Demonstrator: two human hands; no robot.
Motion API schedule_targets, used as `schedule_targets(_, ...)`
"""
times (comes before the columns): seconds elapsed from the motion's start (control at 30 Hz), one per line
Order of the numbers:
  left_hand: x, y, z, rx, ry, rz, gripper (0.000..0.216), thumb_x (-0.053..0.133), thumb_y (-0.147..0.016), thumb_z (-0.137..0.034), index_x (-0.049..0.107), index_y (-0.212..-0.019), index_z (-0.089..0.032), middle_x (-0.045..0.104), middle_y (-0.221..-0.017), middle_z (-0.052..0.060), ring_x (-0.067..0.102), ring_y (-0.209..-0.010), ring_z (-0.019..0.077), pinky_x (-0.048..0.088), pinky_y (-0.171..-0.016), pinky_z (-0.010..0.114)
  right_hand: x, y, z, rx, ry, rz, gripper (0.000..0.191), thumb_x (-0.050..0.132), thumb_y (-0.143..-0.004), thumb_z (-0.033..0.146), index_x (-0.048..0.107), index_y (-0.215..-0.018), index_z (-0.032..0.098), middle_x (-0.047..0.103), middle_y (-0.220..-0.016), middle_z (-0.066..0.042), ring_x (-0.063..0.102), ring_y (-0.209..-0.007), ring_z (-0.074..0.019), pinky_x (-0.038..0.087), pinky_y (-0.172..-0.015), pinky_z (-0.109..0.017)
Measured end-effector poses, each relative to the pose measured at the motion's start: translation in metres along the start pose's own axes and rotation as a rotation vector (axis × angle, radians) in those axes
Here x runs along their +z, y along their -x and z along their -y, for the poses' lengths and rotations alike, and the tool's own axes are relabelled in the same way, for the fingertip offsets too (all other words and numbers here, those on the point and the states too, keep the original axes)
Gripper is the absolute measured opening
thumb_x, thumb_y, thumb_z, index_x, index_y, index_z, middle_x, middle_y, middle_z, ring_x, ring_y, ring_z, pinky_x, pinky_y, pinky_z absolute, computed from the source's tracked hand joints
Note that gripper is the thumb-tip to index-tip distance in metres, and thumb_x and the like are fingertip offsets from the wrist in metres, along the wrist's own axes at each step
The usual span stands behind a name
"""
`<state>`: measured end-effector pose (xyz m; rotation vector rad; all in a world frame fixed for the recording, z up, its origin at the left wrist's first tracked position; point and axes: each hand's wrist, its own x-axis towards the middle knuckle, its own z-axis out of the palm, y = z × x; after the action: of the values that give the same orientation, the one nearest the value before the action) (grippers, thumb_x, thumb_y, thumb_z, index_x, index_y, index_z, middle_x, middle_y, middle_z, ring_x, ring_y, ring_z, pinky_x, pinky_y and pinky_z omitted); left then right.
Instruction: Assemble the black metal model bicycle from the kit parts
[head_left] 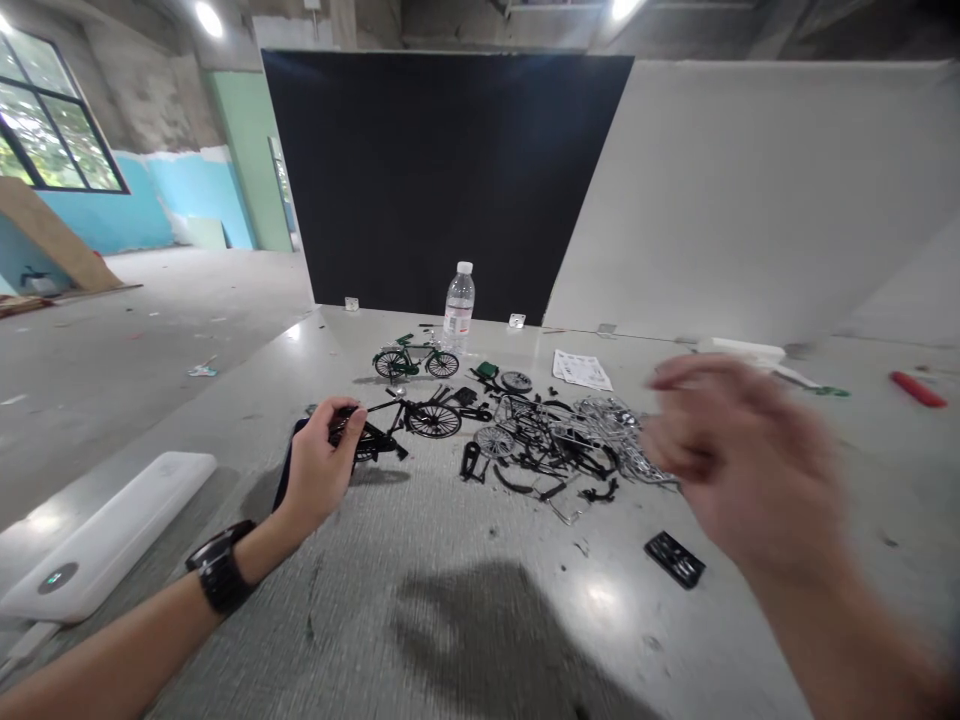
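My left hand (324, 462) is closed on the rear part of a small black model bicycle (435, 420); its front wheel and handlebar stick out to the right of my fingers. My right hand (739, 465) is raised on the right, in front of the parts pile. Motion smears its fingers, so I cannot make out whether it holds anything. Loose black and silver bicycle parts (555, 440), among them wheels, frames and curved pieces, lie heaped between my hands. Behind them stands a green model bicycle (415, 358). A small black tray (675, 558) rests on the tabletop near my right wrist.
A clear plastic bottle (459, 302) stands at the back, before a black panel (442, 180). Folded printed sheets (581, 370) lie right of it. On the left is a white power bank (112, 530) with a cable; a red tool handle (918, 389) lies far right.
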<state>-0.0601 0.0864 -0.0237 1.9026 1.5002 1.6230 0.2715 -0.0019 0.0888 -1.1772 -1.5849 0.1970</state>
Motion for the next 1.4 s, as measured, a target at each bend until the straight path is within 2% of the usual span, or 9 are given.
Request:
schedule_targets(0.1,0.000,0.000,0.000,-0.014,-0.001,0.007,0.025,0.055,-0.097,-0.046,0.062,-0.096,-0.022,0.070,-0.086,0.003,0.066,-0.079,0.0215,0.051,-0.074,0.033,0.008,-0.013,-0.047,0.180,0.377,0.235,0.044,0.047,-0.099,0.056,0.069,-0.112,0.020,0.049,-0.053,0.002,0.037,-0.042,-0.0130,0.027,-0.041,-0.028)
schedule_targets(0.2,0.000,0.002,-0.001,-0.019,-0.012,0.011,0.027,0.055,-0.097,-0.047,0.062,-0.097,-0.022,0.071,-0.088,0.004,0.067,-0.081,0.0222,0.052,-0.074,0.034,0.005,-0.014,-0.098,0.345,0.770,0.471,0.051,0.047,-0.096,0.056,0.064,-0.126,0.018,0.062,-0.061,-0.004,0.053,-0.049,-0.0200,0.035,-0.046,-0.030)
schedule_targets(0.33,0.001,0.005,0.000,-0.003,-0.014,0.033,0.028,0.054,-0.097,-0.049,0.062,-0.097,-0.022,0.071,-0.089,0.004,0.067,-0.083,0.0227,0.052,-0.076,0.034,-0.009,-0.004,-0.130,0.471,0.879,0.558,0.059,0.046,-0.095,0.059,0.059,-0.137,0.019,0.073,-0.078,-0.011,0.068,-0.074,-0.0296,0.044,-0.058,-0.034)
schedule_targets(0.43,0.001,0.007,0.001,0.004,-0.017,0.048,0.027,0.055,-0.096,-0.049,0.062,-0.096,-0.022,0.070,-0.089,0.004,0.066,-0.083,0.0232,0.052,-0.077,0.035,-0.013,0.000,-0.130,0.471,0.839,0.589,0.065,0.046,-0.093,0.063,0.055,-0.142,0.019,0.072,-0.078,-0.010,0.068,-0.075,-0.0302,0.045,-0.061,-0.035)
schedule_targets(0.57,0.002,0.009,0.002,-0.005,-0.008,0.066,0.028,0.055,-0.096,-0.050,0.062,-0.096,-0.024,0.070,-0.088,0.005,0.066,-0.082,0.0240,0.051,-0.076,0.037,-0.010,0.000,-0.127,0.467,0.906,0.556,0.046,0.050,-0.093,0.055,0.064,-0.127,0.026,0.072,-0.082,-0.008,0.068,-0.077,-0.0285,0.042,-0.059,-0.032)
schedule_targets(0.7,0.002,0.010,0.001,0.002,-0.014,0.066,0.028,0.055,-0.096,-0.051,0.062,-0.095,-0.024,0.069,-0.089,0.004,0.065,-0.083,0.0244,0.050,-0.079,0.038,-0.006,0.000,-0.125,0.418,0.976,0.553,0.036,0.052,-0.094,0.051,0.067,-0.116,0.026,0.072,-0.081,-0.009,0.068,-0.079,-0.0290,0.041,-0.058,-0.032)
schedule_targets(0.87,0.001,0.010,0.001,-0.006,-0.031,0.070,0.029,0.055,-0.096,-0.053,0.062,-0.096,-0.024,0.069,-0.089,0.004,0.065,-0.083,0.0246,0.051,-0.079,0.039,-0.005,0.000,-0.120,0.376,0.970,0.536,0.037,0.050,-0.096,0.052,0.067,-0.117,0.026,0.073,-0.082,-0.009,0.068,-0.081,-0.0297,0.042,-0.060,-0.032)
schedule_targets(1.1,0.002,0.011,0.002,0.016,-0.049,0.067,0.030,0.054,-0.096,-0.053,0.062,-0.096,-0.024,0.070,-0.090,0.004,0.066,-0.084,0.0246,0.052,-0.078,0.039,-0.011,0.000,-0.115,0.419,1.016,0.481,0.040,0.043,-0.100,0.049,0.065,-0.127,0.028,0.076,-0.092,-0.010,0.069,-0.088,-0.0317,0.044,-0.063,-0.034)
schedule_targets(1.4,0.000,0.011,-0.002,0.011,-0.077,0.105,0.026,0.055,-0.096,-0.048,0.062,-0.096,-0.023,0.069,-0.091,0.003,0.065,-0.085,0.0235,0.050,-0.079,0.037,-0.006,0.003,-0.122,0.477,1.076,0.482,0.041,0.048,-0.099,0.047,0.063,-0.129,0.025,0.075,-0.100,-0.014,0.070,-0.092,-0.0322,0.047,-0.068,-0.035)
